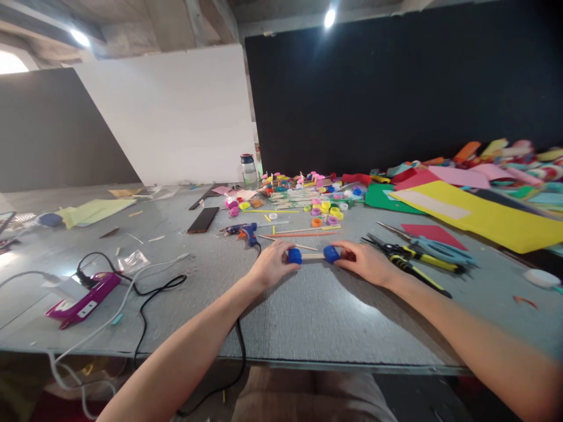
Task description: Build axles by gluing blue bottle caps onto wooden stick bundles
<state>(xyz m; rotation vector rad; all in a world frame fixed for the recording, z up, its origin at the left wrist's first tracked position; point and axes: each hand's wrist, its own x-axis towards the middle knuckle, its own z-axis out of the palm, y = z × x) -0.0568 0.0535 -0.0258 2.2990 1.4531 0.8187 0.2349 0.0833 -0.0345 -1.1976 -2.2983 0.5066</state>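
Together, the left hand (276, 262) and right hand (361, 261) pinch the bright blue caps (294, 256) at either end of a straight, pale stick (313, 257) over the gray table (308, 322).

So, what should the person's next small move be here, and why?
Probably a slight turn of the right hand to align the right blue cap with the left blue cap at the left hand: the right one looks more tilted, pale sticks span the gap between, and each hand holds an end.
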